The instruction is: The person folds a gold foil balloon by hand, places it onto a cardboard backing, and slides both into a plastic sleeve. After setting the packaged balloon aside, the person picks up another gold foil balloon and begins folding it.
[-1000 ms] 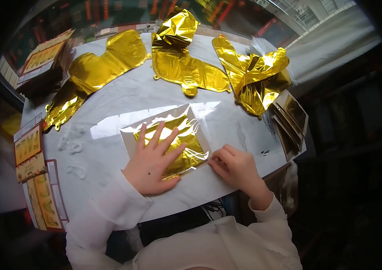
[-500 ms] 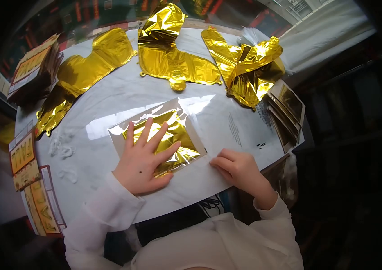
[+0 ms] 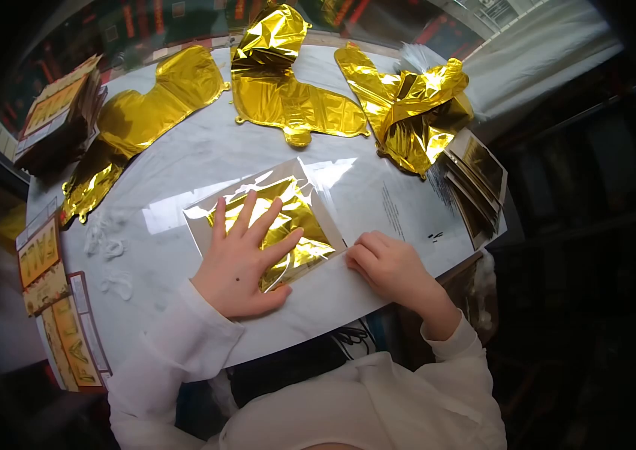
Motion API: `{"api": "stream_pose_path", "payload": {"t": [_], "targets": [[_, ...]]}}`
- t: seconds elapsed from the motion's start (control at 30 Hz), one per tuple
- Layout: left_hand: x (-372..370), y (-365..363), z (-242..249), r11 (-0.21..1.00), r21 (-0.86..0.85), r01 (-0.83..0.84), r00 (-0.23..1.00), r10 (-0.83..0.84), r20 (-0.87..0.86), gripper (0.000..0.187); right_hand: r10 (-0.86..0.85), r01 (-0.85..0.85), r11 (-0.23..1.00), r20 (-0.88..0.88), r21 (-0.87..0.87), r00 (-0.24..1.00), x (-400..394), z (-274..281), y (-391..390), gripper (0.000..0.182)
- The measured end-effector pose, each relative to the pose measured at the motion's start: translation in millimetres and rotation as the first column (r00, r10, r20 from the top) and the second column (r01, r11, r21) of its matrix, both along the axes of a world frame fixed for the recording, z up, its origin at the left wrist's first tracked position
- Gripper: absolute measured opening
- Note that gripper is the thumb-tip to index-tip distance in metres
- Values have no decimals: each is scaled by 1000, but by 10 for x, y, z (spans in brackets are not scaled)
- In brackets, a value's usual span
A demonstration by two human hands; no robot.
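Note:
A clear plastic bag (image 3: 199,225) with a folded gold foil balloon (image 3: 299,214) inside lies flat on the table in front of me. My left hand (image 3: 239,262) is open on top of it, fingers spread and palm down over its left half. At the bag's lower right corner, my right hand (image 3: 385,266) is closed, thumb and fingers pressed together against the edge. What those fingertips pinch, if anything, is too small to make out.
Flat gold foil balloons (image 3: 149,101), (image 3: 299,105), (image 3: 419,112) lie along the back of the white table (image 3: 183,169). A stack of printed packets (image 3: 59,112) stands at the left, more packets (image 3: 40,259) below it. Bagged dark packs (image 3: 479,187) lean at the right edge.
My right hand has shifted slightly left and up, closer to the bag's corner. My left hand stays spread on the bag. The whole view has moved a little.

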State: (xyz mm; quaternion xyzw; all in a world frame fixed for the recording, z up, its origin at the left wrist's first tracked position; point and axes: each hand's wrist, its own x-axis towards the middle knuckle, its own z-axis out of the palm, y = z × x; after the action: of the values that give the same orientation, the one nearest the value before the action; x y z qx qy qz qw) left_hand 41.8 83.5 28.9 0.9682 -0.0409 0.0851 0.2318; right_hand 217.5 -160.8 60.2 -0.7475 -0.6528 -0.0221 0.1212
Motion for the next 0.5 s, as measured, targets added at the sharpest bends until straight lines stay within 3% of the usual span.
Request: {"api": "stream_pose_path", "payload": {"t": [0.13,0.2,0.3,0.37,0.43,0.47,0.5], "targets": [[8,5,-24,1000,1,2,1000,-2,-10,80,9,-9,1000,41,-12,999,-17,-75,10,15],[9,9,-33,1000,8,4,1000,-4,-11,80,-13,25,997,171,-67,985,-106,-89,-20,17],[11,2,-38,1000,16,-2,1000,2,-11,80,15,12,989,181,-148,983,-384,6,-121,19],[10,-11,-33,1000,16,-4,1000,4,-11,80,106,-98,954,14,-282,994,-641,87,-249,24],[19,2,-23,1000,19,-1,999,1,-44,79,251,-388,891,-455,-235,854,-820,134,-377,17],[19,2,-10,1000,19,3,999,-3,-41,79,248,-383,893,-453,-237,857,-842,141,-437,17],[10,2,9,1000,3,5,999,-5,-46,79,136,-441,826,-635,-352,761,-834,140,-514,12]]}}
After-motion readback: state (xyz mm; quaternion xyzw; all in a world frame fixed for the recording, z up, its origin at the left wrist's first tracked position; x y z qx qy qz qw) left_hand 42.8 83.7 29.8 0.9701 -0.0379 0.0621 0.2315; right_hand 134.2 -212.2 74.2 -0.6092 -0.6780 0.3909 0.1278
